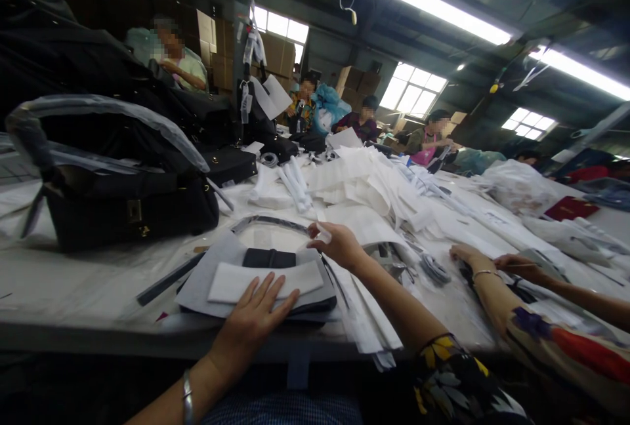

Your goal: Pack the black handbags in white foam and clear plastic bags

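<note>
My left hand (256, 317) lies flat with fingers spread on a white padded strip (231, 283). The strip rests on a stack of grey sheets (207, 271) near the table's front edge. A dark folded piece (268, 258) sits on the stack just behind the strip. My right hand (337, 242) is further back, at the stack's far right corner. Its fingers are curled in a pinch on a small white piece (322, 232). A curved dark strip (268, 220) arcs behind the stack.
A large black bag (123, 202) under clear plastic stands at left. Heaps of white paper pieces (374, 182) cover the table's middle. A co-worker's forearms (492, 274) rest on the table at right. Several other people sit at the far side, with cardboard boxes behind them.
</note>
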`<state>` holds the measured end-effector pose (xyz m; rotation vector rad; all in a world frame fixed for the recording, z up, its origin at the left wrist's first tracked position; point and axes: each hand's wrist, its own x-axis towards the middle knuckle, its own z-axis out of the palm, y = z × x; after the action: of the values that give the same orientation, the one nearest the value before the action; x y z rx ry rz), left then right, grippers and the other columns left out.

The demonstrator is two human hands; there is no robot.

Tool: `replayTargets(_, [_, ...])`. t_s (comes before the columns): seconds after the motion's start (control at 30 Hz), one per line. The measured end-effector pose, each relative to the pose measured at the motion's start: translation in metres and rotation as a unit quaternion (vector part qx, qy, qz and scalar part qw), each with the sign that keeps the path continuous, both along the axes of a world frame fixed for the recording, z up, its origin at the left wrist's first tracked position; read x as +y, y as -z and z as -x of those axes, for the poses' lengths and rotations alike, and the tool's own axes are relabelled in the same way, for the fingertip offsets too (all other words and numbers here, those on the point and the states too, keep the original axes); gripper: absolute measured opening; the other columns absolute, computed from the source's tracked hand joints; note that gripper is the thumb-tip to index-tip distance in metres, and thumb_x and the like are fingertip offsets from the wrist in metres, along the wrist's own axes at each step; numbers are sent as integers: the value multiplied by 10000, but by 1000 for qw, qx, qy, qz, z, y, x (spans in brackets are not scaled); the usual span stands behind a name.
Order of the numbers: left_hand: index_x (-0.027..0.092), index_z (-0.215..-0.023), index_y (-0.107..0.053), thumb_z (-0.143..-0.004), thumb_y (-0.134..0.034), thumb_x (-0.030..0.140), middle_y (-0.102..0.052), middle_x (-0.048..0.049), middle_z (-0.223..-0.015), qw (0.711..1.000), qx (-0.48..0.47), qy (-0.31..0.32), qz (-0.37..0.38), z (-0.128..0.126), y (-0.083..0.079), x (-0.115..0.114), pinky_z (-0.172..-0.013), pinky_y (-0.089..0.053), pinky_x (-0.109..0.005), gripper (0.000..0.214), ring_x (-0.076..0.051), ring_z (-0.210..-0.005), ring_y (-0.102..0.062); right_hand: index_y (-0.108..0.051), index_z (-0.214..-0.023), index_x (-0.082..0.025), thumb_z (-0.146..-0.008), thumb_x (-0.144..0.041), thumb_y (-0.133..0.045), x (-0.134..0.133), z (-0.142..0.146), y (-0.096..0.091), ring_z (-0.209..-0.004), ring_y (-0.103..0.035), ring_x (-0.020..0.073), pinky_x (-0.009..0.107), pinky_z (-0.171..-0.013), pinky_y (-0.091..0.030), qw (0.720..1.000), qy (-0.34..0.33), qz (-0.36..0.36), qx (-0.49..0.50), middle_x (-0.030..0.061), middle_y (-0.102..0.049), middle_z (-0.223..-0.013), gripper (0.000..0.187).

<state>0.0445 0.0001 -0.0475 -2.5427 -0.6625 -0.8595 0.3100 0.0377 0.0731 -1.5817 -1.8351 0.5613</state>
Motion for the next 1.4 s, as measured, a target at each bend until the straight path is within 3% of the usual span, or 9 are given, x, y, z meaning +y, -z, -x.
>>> replayTargets(0.1, [308, -1494, -393, -974, -352, 43, -531, -103, -1457, 1000, 2, 3, 11, 1, 1, 0, -1095, -425, -502, 585, -294, -1366, -472, -691, -1096, -201, -623, -179, -888, -10, -4, -11, -982, -641, 258, 399, -932, -483, 988, -50, 32, -140, 75, -678, -1046, 512])
replayTargets(0.17, [311, -1499, -384, -975, -347, 41, -535, -102, -1454, 1000, 4, 1, 10, 0, 1, 0, -1095, -423, -502, 590, -295, -1363, -476, -683, -1110, -192, -637, -106, -854, -14, -10, -14, -924, -658, 227, 359, -858, -522, 975, -86, 65, -196, 84, -662, -1084, 511])
replayTargets(0.33, [305, -1490, -404, -989, -341, 62, -533, -111, -1453, 1000, 10, -9, -5, -2, 0, 0, -1089, -422, -509, 561, -308, -1340, -502, -702, -915, -178, -681, 43, -674, -15, -24, -7, -824, -670, 149, 248, -738, -546, 977, -155, 64, -129, 44, -676, -1016, 322])
replayTargets(0.43, [304, -1487, -410, -988, -341, 58, -537, -106, -1451, 1000, 9, -9, -6, -3, 1, 0, -1091, -421, -499, 561, -303, -1337, -506, -675, -790, -177, -759, 24, -588, -14, -26, -4, -880, -667, 165, 284, -824, -527, 985, -127, 17, -119, 39, -698, -943, 221])
replayTargets(0.7, [305, -1481, -419, -986, -340, 55, -537, -96, -1453, 1000, 3, -7, 3, -1, -2, 0, -1093, -418, -495, 561, -296, -1329, -516, -676, -959, -189, -855, -209, -659, -16, -11, -2, -765, -699, 191, 286, -748, -521, 993, -63, -52, -82, 25, -735, -805, 108])
replayTargets(0.9, [289, -1480, -423, -998, -305, 72, -559, -110, -1428, 1000, 2, 10, 13, -2, -9, 2, -1089, -418, -485, 542, -279, -1312, -536, -741, -961, -213, -918, -206, -626, -46, -3, 9, -886, -717, 173, 264, -802, -552, 986, -138, -78, -59, 47, -753, -982, 123])
replayTargets(1.03, [288, -1483, -419, -995, -300, 65, -554, -111, -1433, 999, 5, 14, 29, -2, -11, 3, -1087, -417, -478, 549, -277, -1312, -535, -683, -1171, -226, -902, -64, -510, -82, 5, 28, -1063, -697, 177, 350, -1033, -502, 967, -166, -157, -109, 49, -741, -1137, 358])
replayTargets(1.17, [288, -1465, -451, -995, -292, 72, -561, -109, -1426, 999, 13, 5, 29, -2, -15, 2, -1061, -442, -480, 541, -286, -1303, -543, -576, -1335, -172, -819, -19, -437, -111, 16, 51, -1283, -571, 226, 456, -1119, -432, 947, -158, -187, -209, 83, -669, -1298, 556])
replayTargets(1.4, [269, -1421, -509, -1007, -304, 118, -487, -70, -1498, 999, 24, 6, 47, -1, -15, 1, -1074, -428, -489, 487, -293, -1351, -489, -464, -1446, -117, -851, -47, -403, -137, 32, 74, -1465, -322, 260, 542, -1200, -277, 922, -118, -211, -302, 106, -525, -1466, 602])
